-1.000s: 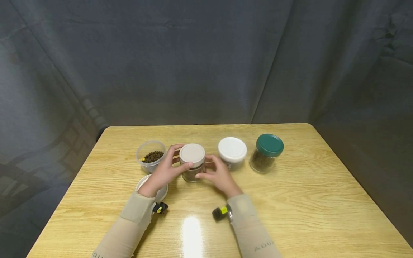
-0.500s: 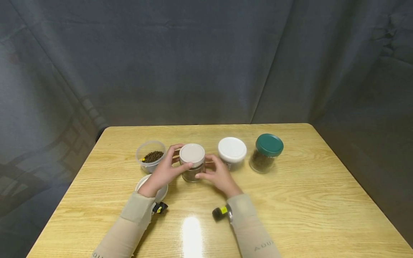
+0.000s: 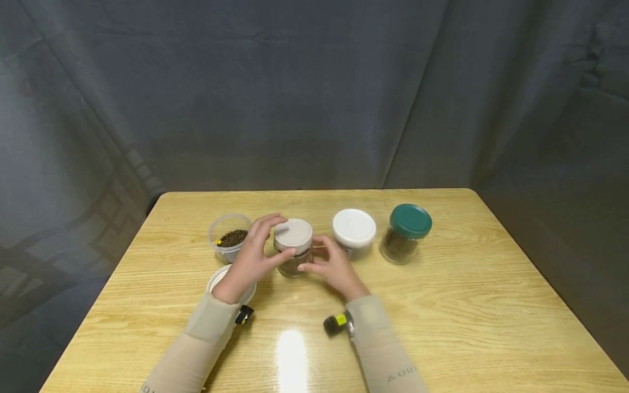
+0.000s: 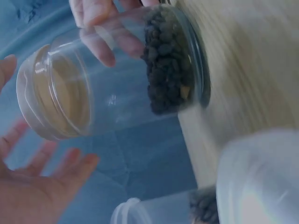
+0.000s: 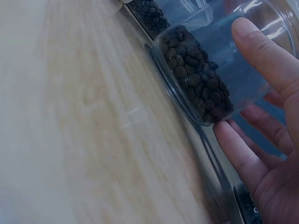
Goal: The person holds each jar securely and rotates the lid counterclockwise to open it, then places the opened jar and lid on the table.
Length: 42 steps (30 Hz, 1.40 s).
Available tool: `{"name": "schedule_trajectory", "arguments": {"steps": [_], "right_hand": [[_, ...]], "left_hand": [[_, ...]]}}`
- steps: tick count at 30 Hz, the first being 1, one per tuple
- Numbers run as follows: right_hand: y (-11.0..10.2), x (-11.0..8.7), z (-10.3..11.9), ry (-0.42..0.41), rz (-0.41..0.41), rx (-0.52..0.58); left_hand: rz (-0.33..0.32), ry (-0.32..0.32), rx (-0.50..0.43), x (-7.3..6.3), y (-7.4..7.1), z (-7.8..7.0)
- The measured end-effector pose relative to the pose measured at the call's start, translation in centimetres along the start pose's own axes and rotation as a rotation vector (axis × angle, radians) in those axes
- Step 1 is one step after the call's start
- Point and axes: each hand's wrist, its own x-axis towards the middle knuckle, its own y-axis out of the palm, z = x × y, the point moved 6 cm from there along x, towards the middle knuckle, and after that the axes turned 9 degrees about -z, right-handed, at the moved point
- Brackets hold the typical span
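A clear jar [image 4: 122, 88] with a pale screw lid [image 3: 293, 233] stands upright on the table, partly filled with dark brown pellets [image 5: 196, 77]. My right hand [image 3: 336, 267] grips the jar's right side, thumb in front and fingers behind. Around the left of the lid spreads my left hand [image 3: 250, 259]. In the left wrist view, the fingers of that left hand [image 4: 39, 186] stand apart from the lid, and its thumb is only partly visible at the edge. Under my left wrist lies a round whitish lid [image 3: 248, 295], mostly covered.
Left of the jar, an uncovered clear tub [image 3: 216, 229] holds brown pellets and a small yellow bit. A white-lidded tub [image 3: 354, 227] stands just right of my right hand, and beyond it a green-lidded jar [image 3: 400, 245]. A dark curtain [image 3: 295, 109] hangs behind the table.
My left hand's fingers have lifted off the jar lid and spread outward to the left and up. The right hand and the jar have stayed in place.
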Motion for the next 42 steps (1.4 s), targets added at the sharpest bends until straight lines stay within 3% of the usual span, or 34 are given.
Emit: {"name": "schedule_trajectory", "arguments": {"steps": [6, 8, 11, 20, 29, 42], "right_hand": [[0.0, 0.0, 0.1, -0.017, -0.003, 0.03], [0.0, 0.0, 0.2, -0.019, -0.003, 0.037], [0.0, 0.0, 0.2, -0.018, 0.002, 0.037], [0.1, 0.1, 0.2, -0.02, 0.01, 0.034], [0.0, 0.0, 0.1, -0.017, 0.009, 0.045], [0.0, -0.1, 0.1, 0.004, 0.008, -0.007]], "left_hand": [[-0.033, 0.345, 0.149, -0.3, 0.2, -2.0], [-0.025, 0.41, 0.173, -0.4, 0.3, -2.4], [-0.016, 0.451, 0.195, -0.5, 0.4, -2.7], [-0.013, 0.42, 0.184, -0.5, 0.4, -2.3], [-0.015, 0.326, 0.149, -0.5, 0.4, -2.2], [-0.093, 0.195, 0.027, -0.2, -0.3, -1.8]]}}
